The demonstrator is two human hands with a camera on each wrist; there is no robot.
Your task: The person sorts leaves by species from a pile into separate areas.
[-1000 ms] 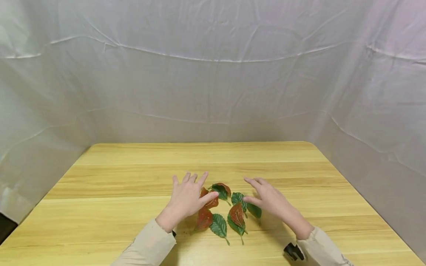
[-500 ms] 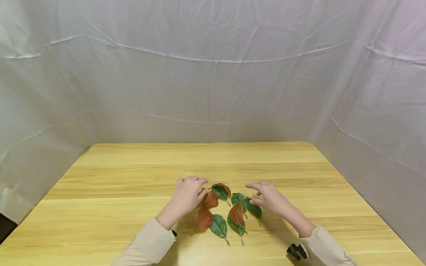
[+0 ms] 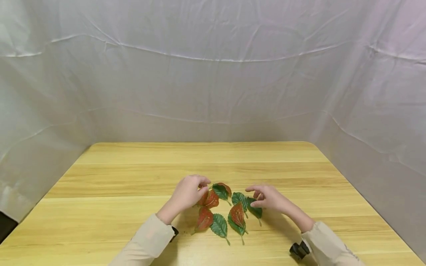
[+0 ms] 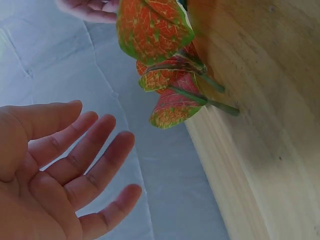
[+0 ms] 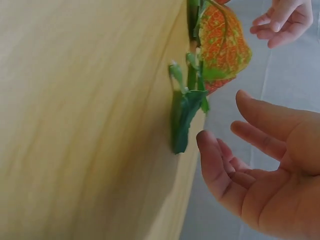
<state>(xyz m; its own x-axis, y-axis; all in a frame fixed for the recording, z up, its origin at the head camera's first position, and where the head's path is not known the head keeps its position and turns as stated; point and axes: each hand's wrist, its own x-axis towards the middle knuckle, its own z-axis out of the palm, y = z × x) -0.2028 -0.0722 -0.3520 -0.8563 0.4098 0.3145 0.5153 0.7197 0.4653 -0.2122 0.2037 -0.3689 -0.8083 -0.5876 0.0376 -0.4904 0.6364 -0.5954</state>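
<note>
Several artificial leaves, red and green, lie in a loose ring on the wooden table. My left hand (image 3: 188, 190) hovers over the ring's left side, close to a red leaf (image 3: 212, 199); in the left wrist view its fingers are loosely bent and hold nothing, apart from an orange-red leaf (image 4: 155, 32). At the ring's right side hangs my right hand (image 3: 271, 198), near a dark green leaf (image 3: 254, 210). Its fingers are loosely curved around air in the right wrist view, beside a green leaf (image 5: 186, 122). A red leaf (image 3: 237, 214) overlaps a green one at the front.
The pale wooden table (image 3: 116, 177) reaches to a light grey cloth (image 3: 213, 85) hung behind it and along both sides. Black wrist devices (image 3: 299, 250) show at the sleeves. A dark object (image 3: 7, 227) stands at the far left edge.
Both hands have gone from spread fingers to loosely curved ones. The left fingers have drawn in above the red leaves; the right hand has sunk slightly. The leaves stay where they were.
</note>
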